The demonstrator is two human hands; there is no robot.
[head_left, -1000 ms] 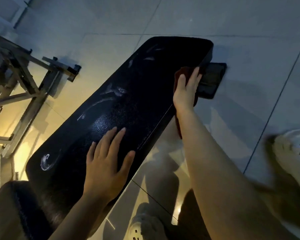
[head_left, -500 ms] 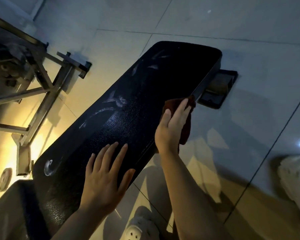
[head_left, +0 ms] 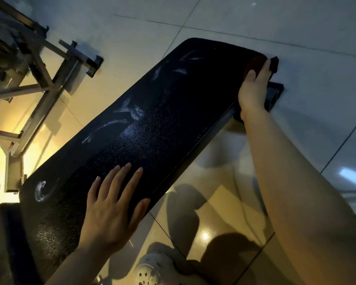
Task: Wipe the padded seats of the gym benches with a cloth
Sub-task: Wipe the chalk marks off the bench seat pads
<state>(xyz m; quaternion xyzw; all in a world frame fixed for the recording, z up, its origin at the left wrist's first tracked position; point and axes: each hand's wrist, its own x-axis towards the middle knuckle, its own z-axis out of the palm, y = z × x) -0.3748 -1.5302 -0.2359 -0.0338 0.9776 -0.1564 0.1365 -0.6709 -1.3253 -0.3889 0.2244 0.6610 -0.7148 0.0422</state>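
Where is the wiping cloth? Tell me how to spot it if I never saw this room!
Find the long black padded bench that slants across the shiny tiled floor. Follow it to its far end, at the right corner, where the right hand presses down. The cloth is the dark reddish bunch under those fingers, the only soft, reddish thing against the black pad.

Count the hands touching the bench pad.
2. The left hand lies flat on the near part of the bench pad; the right hand presses the cloth at its far corner.
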